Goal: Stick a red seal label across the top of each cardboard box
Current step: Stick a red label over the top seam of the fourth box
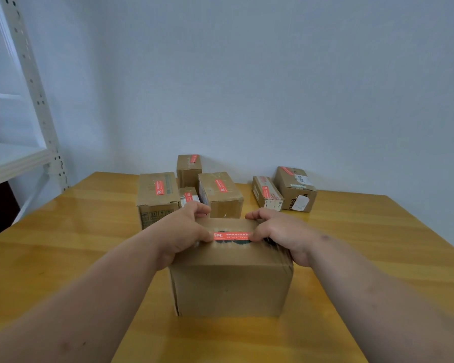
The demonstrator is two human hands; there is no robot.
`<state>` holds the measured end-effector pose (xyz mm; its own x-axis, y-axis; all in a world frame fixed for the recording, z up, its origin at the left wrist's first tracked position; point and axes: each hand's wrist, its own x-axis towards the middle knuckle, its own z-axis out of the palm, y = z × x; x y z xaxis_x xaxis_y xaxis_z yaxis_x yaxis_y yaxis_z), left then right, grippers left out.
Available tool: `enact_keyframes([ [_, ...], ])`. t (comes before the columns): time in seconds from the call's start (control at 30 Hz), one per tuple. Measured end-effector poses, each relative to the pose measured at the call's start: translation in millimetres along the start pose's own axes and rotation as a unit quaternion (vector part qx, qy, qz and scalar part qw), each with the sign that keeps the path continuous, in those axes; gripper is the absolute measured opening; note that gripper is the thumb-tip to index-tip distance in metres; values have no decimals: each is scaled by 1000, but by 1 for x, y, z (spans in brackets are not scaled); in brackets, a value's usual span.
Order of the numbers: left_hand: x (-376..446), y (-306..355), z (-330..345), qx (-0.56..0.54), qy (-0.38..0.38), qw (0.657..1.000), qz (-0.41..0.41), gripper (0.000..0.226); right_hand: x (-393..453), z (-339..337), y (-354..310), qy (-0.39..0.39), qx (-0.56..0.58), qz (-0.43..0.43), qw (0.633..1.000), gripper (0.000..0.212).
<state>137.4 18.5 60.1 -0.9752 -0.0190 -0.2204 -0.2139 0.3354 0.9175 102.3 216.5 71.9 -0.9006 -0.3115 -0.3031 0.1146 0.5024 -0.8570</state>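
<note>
A brown cardboard box (231,286) stands on the table right in front of me. A red seal label (231,236) lies across its top, over dark printing. My left hand (184,231) holds the box's left top edge, fingers curled at the far edge, thumb on the label's left end. My right hand (278,231) mirrors it on the right side, its thumb on the label's right end. Both label ends are hidden under my thumbs.
Several cardboard boxes with red labels stand behind: a large one (156,197), a small one (189,197), a tall one (189,170), a middle one (220,193), and two at the right (267,193) (295,188). A wooden table (63,244) carries everything. White metal shelving (32,100) rises at the left.
</note>
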Motion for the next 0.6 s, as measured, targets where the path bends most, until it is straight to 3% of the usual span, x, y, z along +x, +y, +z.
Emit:
enact_keyframes([
  [0.3,3,1,-5,-39,26,999,-9,55,3,-7,2,-18,-5,-16,1000,57],
  [0.33,4,1,-6,-37,26,999,-13,55,1,-9,1,-33,-38,-29,998,64],
  [0.4,5,1,-7,-28,25,999,-19,54,-4,-14,-3,-77,-207,-55,974,91],
  [0.5,6,1,-8,-15,24,999,-21,50,-8,-17,-7,-90,-464,-73,878,116],
  [0.6,3,-2,-13,-1,21,1000,2,37,-7,-16,-7,-76,-473,-90,873,116],
])
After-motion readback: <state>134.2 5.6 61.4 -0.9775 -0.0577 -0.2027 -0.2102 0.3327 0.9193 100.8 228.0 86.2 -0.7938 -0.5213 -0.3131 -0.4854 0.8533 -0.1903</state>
